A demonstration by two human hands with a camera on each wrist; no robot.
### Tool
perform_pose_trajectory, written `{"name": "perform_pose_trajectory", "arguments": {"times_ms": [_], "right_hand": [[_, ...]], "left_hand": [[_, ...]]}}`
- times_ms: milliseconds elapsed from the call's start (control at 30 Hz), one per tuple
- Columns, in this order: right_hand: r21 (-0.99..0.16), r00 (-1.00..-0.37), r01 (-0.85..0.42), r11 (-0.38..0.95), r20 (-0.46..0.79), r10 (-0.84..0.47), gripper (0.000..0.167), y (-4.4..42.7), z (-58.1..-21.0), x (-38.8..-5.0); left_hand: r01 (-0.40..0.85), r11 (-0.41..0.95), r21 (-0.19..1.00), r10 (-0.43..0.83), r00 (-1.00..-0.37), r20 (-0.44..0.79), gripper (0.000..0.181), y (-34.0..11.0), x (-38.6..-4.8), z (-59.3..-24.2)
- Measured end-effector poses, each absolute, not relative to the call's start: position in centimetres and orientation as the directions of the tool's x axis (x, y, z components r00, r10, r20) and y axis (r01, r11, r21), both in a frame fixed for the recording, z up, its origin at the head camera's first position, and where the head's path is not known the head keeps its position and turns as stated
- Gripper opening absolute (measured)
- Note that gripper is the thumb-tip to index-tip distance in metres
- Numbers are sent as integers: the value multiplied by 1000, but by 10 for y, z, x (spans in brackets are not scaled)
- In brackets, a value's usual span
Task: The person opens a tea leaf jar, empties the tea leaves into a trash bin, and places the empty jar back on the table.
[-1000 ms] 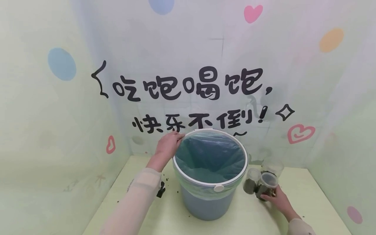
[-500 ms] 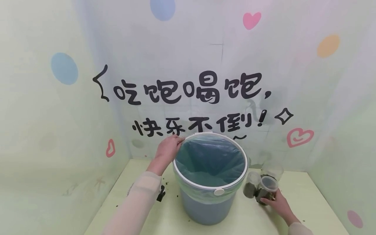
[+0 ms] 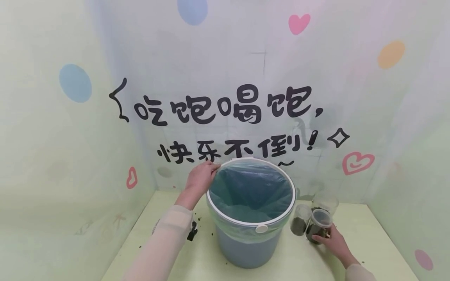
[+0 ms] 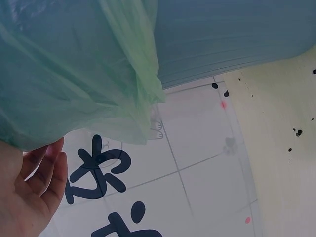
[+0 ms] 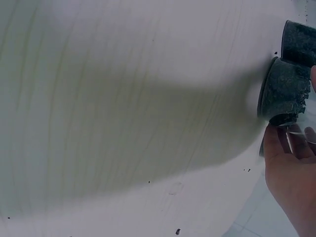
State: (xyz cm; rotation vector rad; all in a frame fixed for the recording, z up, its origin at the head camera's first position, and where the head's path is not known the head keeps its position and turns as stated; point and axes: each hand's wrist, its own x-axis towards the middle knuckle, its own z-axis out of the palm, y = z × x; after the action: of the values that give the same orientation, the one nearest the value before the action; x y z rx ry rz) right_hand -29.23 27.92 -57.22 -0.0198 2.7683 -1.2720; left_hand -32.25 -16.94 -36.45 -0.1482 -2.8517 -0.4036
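Observation:
A blue-grey trash can (image 3: 247,249) stands upright on the table, lined with a translucent green plastic bag (image 3: 258,191) and topped by a white rim ring (image 3: 293,195). At the rim's far left, my left hand (image 3: 200,181) pinches the edge. The left wrist view shows its fingers (image 4: 58,173) beneath the bag's overhang. To the right of the can, my right hand (image 3: 334,242) grips a clear jar (image 3: 314,231) partly filled with dark material. A second such jar (image 3: 299,224) stands close on its left, and a wider clear container (image 3: 327,202) is partly hidden behind.
A small black object (image 3: 192,231) lies left of the can, partly covered by my left sleeve (image 3: 158,242). Dark crumbs are scattered over the pale table (image 3: 295,265). A printed wall sheet (image 3: 225,58) rises behind, with side walls left and right.
The head view has tilted up slightly, so the scene sits lower in it. Both hands keep their hold, and the can and jars stay in place.

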Motion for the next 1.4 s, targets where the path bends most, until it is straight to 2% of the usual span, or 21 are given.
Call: {"name": "perform_pose_trajectory", "arguments": {"times_ms": [933, 1400], "right_hand": [[-742, -999, 18, 670, -37, -13, 80, 294, -559, -282], [-741, -999, -26, 671, 47, 14, 63, 296, -549, -277]], "left_hand": [[136, 958, 253, 67, -962, 263, 33, -169, -323, -363], [144, 955, 261, 71, -959, 273, 33, -171, -323, -365]]}}
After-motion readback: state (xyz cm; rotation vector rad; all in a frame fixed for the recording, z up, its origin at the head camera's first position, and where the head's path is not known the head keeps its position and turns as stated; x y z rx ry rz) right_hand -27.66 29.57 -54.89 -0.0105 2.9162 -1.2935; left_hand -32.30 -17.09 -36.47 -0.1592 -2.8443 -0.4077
